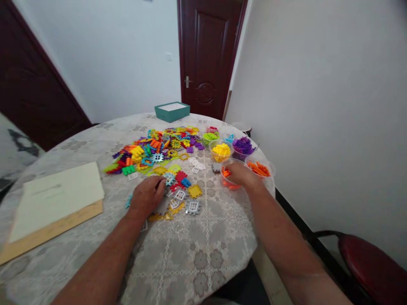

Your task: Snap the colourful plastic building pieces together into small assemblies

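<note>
1. While a stack of pale sheets lies well off to the outer side of the left hand, the counter under its patterned cloth carries a spread of toy pieces.
2. The left hand rests palm down with its fingers curled over small flat pieces. Whether it grips one cannot be told.
3. Just past its fingertips lie a red piece, a yellow square piece and a grey window piece. Farther ahead of the hand sits a heap of coloured pieces.
4. Beyond the right hand stand a cup of yellow pieces and a cup of purple pieces.
5. The right hand reaches into a clear cup of orange pieces. Its fingers are hidden there, so its grip cannot be told.
6. A second orange-filled cup stands just beside that hand, on its outer side.
</note>
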Available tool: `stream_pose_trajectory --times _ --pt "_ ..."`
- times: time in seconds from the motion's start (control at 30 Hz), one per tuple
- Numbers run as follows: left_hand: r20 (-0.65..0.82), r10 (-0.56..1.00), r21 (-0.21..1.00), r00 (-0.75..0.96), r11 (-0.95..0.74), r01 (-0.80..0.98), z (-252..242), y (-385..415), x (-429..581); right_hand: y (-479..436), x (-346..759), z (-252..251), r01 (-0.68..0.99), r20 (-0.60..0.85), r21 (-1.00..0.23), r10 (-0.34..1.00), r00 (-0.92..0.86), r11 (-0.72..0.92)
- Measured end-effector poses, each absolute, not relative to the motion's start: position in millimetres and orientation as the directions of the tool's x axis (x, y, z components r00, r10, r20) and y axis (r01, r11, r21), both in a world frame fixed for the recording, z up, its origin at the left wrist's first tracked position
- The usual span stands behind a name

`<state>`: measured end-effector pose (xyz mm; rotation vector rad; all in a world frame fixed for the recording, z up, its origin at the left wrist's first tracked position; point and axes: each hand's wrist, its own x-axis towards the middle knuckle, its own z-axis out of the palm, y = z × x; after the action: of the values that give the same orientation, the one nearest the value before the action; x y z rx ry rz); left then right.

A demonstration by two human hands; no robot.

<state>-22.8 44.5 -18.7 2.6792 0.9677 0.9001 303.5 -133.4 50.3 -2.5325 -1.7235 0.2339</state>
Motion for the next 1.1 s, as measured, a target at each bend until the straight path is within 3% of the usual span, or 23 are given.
stream_pose_trajectory --times 0.17,0.37,0.47,0.6,0.7,0.93,1.1 --pt "0.530 0.645 0.368 0.550 -0.760 0.536 -12 41 -25 -135 314 45 0.919 -0.157 -0.141 0.925 0.346 -0.368" --pt "0.616 0.674 0.427 0.409 -0.721 0.545 -7 47 -34 -152 284 67 0.928 0.164 -0.117 0.914 0.370 -0.355" --pt "0.640 0.696 0.463 0.326 -0.688 0.558 -6 56 -41 -153 237 75 0.975 0.301 -0.136 0.930 0.211 -0.177" --pt "0.635 0.743 0.514 0.212 -0.610 0.603 -1 76 -56 -140 170 61 0.955 0.318 -0.228 0.941 -0.113 0.192" --pt "0.597 0.787 0.491 0.157 -0.513 0.705 6 101 -69 -127 143 36 0.901 0.397 -0.253 0.887 -0.236 0.353" --pt "0.310 0.944 0.440 0.115 -0.250 0.863 10 184 -77 -118 149 -5 0.805 0.627 -0.334 0.753 -0.199 0.490" --pt "0.166 0.956 0.412 0.243 -0.291 0.863 6 246 -71 -117 154 -14 0.792 0.635 -0.377 0.756 -0.157 0.480"
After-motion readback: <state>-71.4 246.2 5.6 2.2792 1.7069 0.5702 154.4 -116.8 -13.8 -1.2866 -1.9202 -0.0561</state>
